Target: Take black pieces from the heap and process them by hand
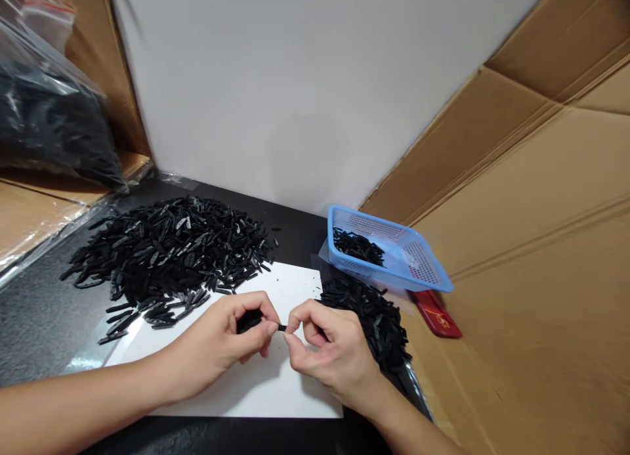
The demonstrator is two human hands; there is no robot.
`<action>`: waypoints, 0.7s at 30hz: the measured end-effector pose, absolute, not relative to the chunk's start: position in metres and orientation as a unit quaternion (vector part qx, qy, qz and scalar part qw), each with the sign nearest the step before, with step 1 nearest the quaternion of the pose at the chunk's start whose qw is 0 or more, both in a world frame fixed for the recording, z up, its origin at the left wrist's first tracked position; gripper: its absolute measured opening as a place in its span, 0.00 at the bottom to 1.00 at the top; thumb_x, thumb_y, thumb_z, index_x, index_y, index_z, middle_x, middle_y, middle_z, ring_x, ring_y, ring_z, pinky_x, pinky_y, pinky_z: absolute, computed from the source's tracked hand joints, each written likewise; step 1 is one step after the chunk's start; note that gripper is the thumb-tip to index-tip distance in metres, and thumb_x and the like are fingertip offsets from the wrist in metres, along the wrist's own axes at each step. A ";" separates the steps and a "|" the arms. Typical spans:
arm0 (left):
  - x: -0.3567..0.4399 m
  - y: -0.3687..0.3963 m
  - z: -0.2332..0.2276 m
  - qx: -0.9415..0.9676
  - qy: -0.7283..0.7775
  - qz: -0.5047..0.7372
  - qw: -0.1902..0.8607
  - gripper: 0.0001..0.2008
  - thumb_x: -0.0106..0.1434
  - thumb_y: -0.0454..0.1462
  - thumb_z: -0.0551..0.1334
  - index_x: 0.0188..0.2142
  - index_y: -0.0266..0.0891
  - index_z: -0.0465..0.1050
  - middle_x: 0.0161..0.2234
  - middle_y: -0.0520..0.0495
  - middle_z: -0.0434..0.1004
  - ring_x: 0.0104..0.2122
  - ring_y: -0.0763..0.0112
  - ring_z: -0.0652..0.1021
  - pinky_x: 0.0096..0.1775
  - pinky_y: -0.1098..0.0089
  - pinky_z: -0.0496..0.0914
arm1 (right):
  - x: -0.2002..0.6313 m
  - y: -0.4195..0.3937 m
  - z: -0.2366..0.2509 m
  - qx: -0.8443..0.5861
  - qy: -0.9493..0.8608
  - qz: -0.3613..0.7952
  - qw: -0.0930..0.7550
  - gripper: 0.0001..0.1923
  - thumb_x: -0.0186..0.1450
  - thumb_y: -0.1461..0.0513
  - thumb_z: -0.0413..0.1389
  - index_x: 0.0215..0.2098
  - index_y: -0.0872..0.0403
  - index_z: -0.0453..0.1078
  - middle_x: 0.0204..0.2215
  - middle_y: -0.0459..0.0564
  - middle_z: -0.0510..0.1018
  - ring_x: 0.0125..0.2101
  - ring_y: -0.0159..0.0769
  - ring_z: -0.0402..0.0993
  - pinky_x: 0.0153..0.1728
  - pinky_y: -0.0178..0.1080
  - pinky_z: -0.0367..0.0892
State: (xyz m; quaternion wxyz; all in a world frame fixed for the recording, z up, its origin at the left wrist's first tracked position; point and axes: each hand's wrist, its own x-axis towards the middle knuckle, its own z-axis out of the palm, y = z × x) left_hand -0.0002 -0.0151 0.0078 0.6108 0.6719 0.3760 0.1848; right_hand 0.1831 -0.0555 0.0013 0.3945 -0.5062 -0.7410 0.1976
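Over a white sheet (256,389), both of my hands pinch one small black strip (282,327) between thumb and forefinger. My left hand (236,333) grips its left end, and more black strips (249,321) show within the curl of that hand; whether it holds them or they lie beneath is unclear. My right hand (325,350) pinches the strip's right end, the fingertips nearly meeting the left ones. A large heap of black strips (182,251) spreads beyond my left hand, partly on the sheet. A smaller black pile (371,317) lies just right of my right hand.
A blue perforated basket (430,271) with some black strips inside stands at the back right. Under its right corner lies a red object (438,314). A clear bag of black material (54,113) sits at left. Cardboard (536,245) and a white wall (305,81) enclose the dark table.
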 end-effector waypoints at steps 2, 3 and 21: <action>0.001 -0.015 0.007 0.626 0.365 0.192 0.661 0.11 0.65 0.45 0.58 0.31 0.40 0.68 0.20 0.57 0.67 0.19 0.77 0.58 0.21 0.74 0.50 | 0.182 -0.055 0.002 -0.498 -0.745 0.199 0.396 0.06 0.52 0.69 0.54 0.24 0.52 0.67 0.15 0.34 0.50 0.15 0.25 0.48 0.17 0.30 0.48; 0.002 -0.014 0.006 0.613 0.361 0.203 0.672 0.11 0.64 0.45 0.58 0.31 0.40 0.68 0.20 0.57 0.67 0.19 0.77 0.58 0.22 0.74 0.51 | 0.182 -0.055 0.003 -0.496 -0.744 0.207 0.397 0.06 0.52 0.69 0.54 0.23 0.52 0.67 0.15 0.34 0.50 0.14 0.25 0.47 0.17 0.30 0.48; 0.001 -0.009 0.006 0.475 0.370 0.278 0.749 0.14 0.62 0.45 0.64 0.28 0.39 0.65 0.20 0.59 0.67 0.19 0.80 0.56 0.25 0.74 0.49 | 0.190 -0.054 -0.006 -0.437 -0.810 0.190 0.343 0.19 0.71 0.58 0.50 0.26 0.54 0.75 0.15 0.44 0.68 0.17 0.31 0.61 0.21 0.34 0.57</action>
